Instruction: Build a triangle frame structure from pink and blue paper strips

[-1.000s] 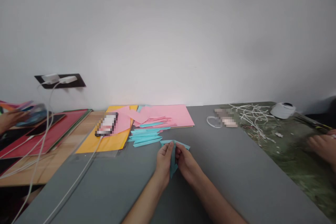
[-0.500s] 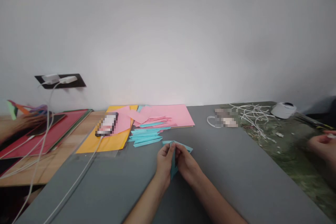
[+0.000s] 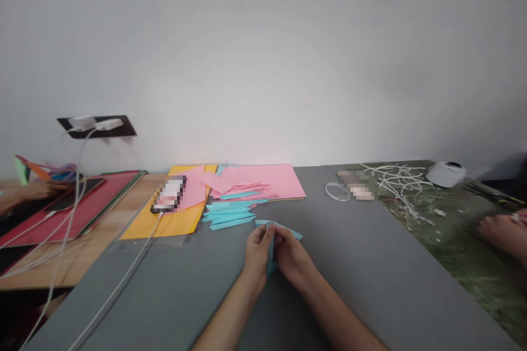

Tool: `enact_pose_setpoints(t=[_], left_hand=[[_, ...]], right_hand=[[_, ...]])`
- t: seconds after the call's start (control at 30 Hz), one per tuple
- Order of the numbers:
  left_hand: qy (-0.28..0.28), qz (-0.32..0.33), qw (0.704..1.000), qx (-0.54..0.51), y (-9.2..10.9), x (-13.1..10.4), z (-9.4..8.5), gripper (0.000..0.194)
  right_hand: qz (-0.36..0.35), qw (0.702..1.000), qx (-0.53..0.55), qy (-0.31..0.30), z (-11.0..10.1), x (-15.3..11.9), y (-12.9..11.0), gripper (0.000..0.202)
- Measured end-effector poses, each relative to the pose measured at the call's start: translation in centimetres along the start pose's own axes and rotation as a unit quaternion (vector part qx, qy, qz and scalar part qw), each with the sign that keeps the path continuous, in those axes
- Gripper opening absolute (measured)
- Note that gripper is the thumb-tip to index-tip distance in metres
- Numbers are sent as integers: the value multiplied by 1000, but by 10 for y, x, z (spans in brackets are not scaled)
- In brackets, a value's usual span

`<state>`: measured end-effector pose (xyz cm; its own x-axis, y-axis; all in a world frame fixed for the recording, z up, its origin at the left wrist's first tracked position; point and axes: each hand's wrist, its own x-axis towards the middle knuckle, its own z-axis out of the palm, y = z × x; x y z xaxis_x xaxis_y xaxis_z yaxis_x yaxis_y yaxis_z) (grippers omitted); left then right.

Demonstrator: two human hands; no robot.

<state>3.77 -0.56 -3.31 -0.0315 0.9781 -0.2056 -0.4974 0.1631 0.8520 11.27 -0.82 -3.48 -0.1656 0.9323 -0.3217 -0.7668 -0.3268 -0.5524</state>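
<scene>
On my feed, left hand [image 3: 256,255] and right hand [image 3: 293,256] both pinch the folded blue paper [image 3: 270,264] between them; I'd press creases evenly.

Two white chargers [image 3: 83,122], one socket panel [image 3: 128,128]

Forearms [image 3: 233,310], left hand [image 3: 257,252] and right hand [image 3: 293,256] are bare.

Blue folded paper [image 3: 270,264]: partly hidden by left hand [image 3: 257,247] and right hand [image 3: 290,248]. Phone [image 3: 168,193], left: screen pixelated, illegible. Co-worker's hand [image 3: 499,230], right: cut off by frame edge; white item [image 3: 515,217] there too small to identify. Another person's hand [image 3: 40,190], far left: blurred.
</scene>
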Motion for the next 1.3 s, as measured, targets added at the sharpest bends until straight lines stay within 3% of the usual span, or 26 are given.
enact_pose_setpoints(t=[0.33,1.13,1.3], left_hand=[[-23,22,999,5,-1,0,-2,26],[-4,-6,999,-32,-6,2,-3,28],[-9,-27,998,-48,5,0,-2,31]], right_hand=[[6,999,39,-2,4,-4,-5,16],[8,998,67,-2,-2,-1,2,15],[16,999,41,-5,2,-4,2,16]])
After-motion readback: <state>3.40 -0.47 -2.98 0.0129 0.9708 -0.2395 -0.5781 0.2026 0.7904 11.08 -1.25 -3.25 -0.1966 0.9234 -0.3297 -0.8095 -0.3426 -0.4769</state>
